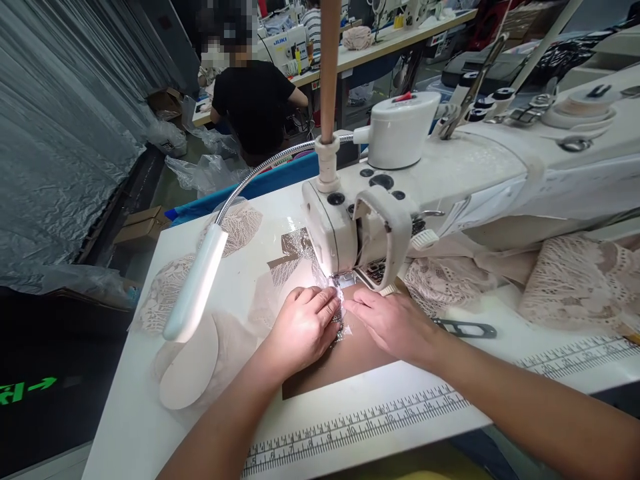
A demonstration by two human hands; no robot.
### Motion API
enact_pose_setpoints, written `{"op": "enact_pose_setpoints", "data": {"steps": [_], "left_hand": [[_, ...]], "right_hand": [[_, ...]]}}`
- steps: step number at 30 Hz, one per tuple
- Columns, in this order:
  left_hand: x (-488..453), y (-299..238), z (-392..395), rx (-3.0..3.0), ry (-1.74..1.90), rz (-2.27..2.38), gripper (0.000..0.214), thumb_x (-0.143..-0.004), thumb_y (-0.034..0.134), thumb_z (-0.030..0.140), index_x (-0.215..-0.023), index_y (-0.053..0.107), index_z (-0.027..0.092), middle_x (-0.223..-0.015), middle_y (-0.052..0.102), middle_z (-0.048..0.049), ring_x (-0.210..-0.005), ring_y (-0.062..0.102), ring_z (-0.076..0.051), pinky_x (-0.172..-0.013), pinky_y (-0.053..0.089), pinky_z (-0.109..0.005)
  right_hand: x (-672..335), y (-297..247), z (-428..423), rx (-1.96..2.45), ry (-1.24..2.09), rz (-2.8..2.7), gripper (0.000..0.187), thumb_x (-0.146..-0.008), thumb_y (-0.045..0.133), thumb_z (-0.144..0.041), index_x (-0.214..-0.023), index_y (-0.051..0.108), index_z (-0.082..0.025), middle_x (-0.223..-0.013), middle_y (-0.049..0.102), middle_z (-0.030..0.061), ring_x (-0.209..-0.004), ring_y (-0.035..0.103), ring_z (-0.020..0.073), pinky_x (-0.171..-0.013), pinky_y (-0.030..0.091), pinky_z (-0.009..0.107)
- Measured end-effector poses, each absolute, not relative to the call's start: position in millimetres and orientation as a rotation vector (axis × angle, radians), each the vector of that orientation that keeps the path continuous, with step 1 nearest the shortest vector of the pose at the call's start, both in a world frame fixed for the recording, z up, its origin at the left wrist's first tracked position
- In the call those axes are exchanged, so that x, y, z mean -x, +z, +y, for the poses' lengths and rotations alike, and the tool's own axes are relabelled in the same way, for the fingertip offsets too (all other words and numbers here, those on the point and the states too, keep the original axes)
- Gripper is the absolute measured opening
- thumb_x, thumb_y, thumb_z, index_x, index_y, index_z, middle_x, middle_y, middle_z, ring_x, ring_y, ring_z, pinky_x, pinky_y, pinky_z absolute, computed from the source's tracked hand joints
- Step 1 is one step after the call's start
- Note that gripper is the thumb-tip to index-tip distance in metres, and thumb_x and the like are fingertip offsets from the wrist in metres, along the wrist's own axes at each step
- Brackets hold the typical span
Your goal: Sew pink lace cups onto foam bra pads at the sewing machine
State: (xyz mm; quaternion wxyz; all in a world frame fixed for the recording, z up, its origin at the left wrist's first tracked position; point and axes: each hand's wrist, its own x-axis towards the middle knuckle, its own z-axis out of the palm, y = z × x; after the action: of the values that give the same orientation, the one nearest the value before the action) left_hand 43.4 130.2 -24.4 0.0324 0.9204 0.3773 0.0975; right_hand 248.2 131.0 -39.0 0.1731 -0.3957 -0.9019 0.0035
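A white sewing machine point(327, 223) stands over the table, its presser foot point(344, 279) lowered near a piece of pale lace fabric point(342, 325). My left hand point(307, 327) lies left of the foot, fingers bent together and pressed on the lace. From the other side, my right hand point(393, 321) has its fingertips closed down at the edge of the same piece, close to the needle area. The hands and the foot hide much of the lace. Beneath both hands is a flat brown plate point(320, 380).
A lit gooseneck lamp point(197, 283) hangs over lace cups point(240, 227) and smooth beige cups point(190, 363) at left. More lace point(580, 283) and a grey looped tool point(467, 329) are at right. A ruler strip point(360, 427) runs along the front. A person point(253, 100) sits beyond.
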Motion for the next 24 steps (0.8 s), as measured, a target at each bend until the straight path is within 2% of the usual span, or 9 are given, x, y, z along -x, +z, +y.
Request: {"op": "enact_pose_setpoints", "data": {"steps": [8, 16, 21, 24], "left_hand": [[-37, -27, 141, -2.820, 0.326, 1.217, 0.039, -0.092, 0.042, 0.033, -0.123, 0.057, 0.014, -0.129, 0.058, -0.0104, -0.112, 0.050, -0.028, -0.093, 0.042, -0.045], [-31, -33, 152, -2.753, 0.407, 1.395, 0.036, -0.092, 0.042, 0.030, -0.122, 0.057, 0.017, -0.124, 0.059, -0.0132, -0.114, 0.049, -0.029, -0.095, 0.040, -0.046], [-27, -35, 155, -2.698, 0.388, 1.557, 0.034, -0.092, 0.040, 0.029, -0.118, 0.060, 0.019, -0.128, 0.055, -0.0125, -0.121, 0.044, -0.031, -0.098, 0.037, -0.047], [-23, -36, 157, -2.655, 0.390, 1.678, 0.036, -0.092, 0.039, 0.028, -0.122, 0.057, 0.019, -0.132, 0.052, -0.0126, -0.124, 0.041, -0.032, -0.099, 0.036, -0.048]], "right_hand": [[-243, -36, 135, 1.220, -0.009, -2.526, 0.037, -0.079, 0.047, -0.006, -0.110, 0.066, -0.016, -0.084, 0.064, 0.0034, -0.060, 0.045, 0.0130, -0.053, 0.027, 0.028], [-244, -39, 136, 1.222, -0.012, -2.506, 0.038, -0.080, 0.046, -0.007, -0.107, 0.068, -0.021, -0.076, 0.064, 0.0021, -0.059, 0.049, 0.0127, -0.054, 0.032, 0.026], [-244, -42, 138, 1.216, -0.009, -2.507, 0.038, -0.082, 0.043, -0.007, -0.107, 0.068, -0.020, -0.075, 0.065, 0.0027, -0.058, 0.052, 0.0127, -0.053, 0.034, 0.026], [-245, -42, 138, 1.227, -0.011, -2.518, 0.037, -0.084, 0.041, -0.008, -0.106, 0.068, -0.020, -0.075, 0.065, 0.0031, -0.057, 0.054, 0.0129, -0.051, 0.035, 0.026]]}}
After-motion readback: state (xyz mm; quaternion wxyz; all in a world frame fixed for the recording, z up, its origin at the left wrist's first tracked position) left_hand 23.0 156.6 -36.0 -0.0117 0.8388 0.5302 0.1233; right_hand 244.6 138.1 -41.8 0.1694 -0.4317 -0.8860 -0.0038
